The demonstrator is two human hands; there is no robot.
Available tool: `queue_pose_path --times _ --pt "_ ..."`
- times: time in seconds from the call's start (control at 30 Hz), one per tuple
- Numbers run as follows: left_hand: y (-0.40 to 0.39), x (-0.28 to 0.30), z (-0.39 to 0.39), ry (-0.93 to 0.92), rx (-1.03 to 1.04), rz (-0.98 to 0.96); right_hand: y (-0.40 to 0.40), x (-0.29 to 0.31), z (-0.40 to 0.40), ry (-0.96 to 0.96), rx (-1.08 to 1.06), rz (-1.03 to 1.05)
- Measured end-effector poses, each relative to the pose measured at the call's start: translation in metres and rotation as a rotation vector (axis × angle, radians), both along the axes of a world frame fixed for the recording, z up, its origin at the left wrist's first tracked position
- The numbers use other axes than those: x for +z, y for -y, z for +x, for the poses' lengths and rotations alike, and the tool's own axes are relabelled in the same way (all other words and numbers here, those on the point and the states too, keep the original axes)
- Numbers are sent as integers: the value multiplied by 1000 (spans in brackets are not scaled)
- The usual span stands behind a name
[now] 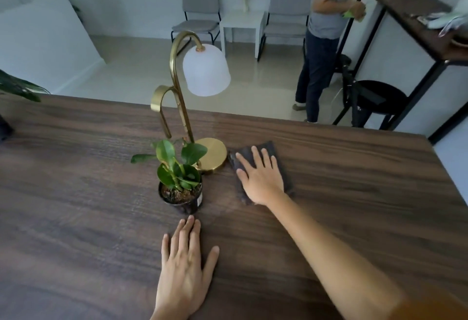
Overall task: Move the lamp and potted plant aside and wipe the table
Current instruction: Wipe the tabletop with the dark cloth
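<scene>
A brass lamp point(212, 153) with a white dome shade stands mid-table on its round base. Right in front of it sits a small potted plant point(181, 188) in a black pot. A dark grey cloth point(274, 152) lies flat on the dark wooden table point(354, 180), just right of the lamp base. My right hand point(260, 180) lies palm down on the cloth with fingers spread. My left hand point(184, 264) rests flat on the table, its fingertips just short of the pot, holding nothing.
Leaves of a larger plant point(17, 87) and a dark object point(5, 129) show at the far left edge. Beyond the table a person point(326, 41) stands by a tall side table point(415, 15) and a black stool point(374, 99). Two chairs and a white side table point(240, 22) line the back wall.
</scene>
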State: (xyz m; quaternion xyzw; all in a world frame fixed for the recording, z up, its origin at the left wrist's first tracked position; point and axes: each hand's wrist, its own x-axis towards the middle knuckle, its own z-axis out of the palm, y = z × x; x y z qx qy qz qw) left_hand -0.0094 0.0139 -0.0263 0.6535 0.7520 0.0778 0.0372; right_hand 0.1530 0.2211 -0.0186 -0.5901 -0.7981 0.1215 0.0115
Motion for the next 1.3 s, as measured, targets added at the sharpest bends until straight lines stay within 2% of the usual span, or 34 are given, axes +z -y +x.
queue_pose_path --times 0.13,0.2,0.27,0.33,0.4,0.47,0.53,0.63,0.73,0.8,0.87,0.93,1.0,1.07,1.13,1.2,1.3 --pt "0 -1 0 27 7 -1 117 -1 49 -67 246 51" --pt "-1 0 0 28 -2 12 125 -2 99 -39 261 82" --pt "-2 2 0 24 -4 24 92 -2 141 15 115 80" --pt "-3 1 0 22 -6 29 35 -1 154 60 -129 69" --pt "-1 0 0 33 -7 24 -17 4 135 65 -391 18" --pt "-1 -1 -1 58 -7 40 -39 8 92 66 -463 -36" --pt "0 -3 -4 81 -17 40 -21 7 47 22 -301 -53" --pt "2 -4 -5 130 -19 68 62 0 16 -17 2 -17" --pt "3 -4 -5 150 -27 89 168 -1 50 -69 277 34" --pt "2 -4 -4 144 -17 84 210 -4 111 -68 342 76" --pt "1 -2 -2 131 -15 63 213 -4 184 4 261 114" --pt "0 -1 -1 115 -9 47 185 -3 239 76 14 117" --pt "-1 1 1 101 -3 34 140 -2 257 96 -291 84" --pt "-1 2 2 94 -3 23 96 2 239 86 -594 16" --pt "0 2 2 95 -2 28 69 8 193 73 -710 -64" --pt "1 1 1 97 -9 25 76 9 135 62 -546 -64" --pt "1 -1 -2 106 -13 33 148 2 65 -17 -183 -4"
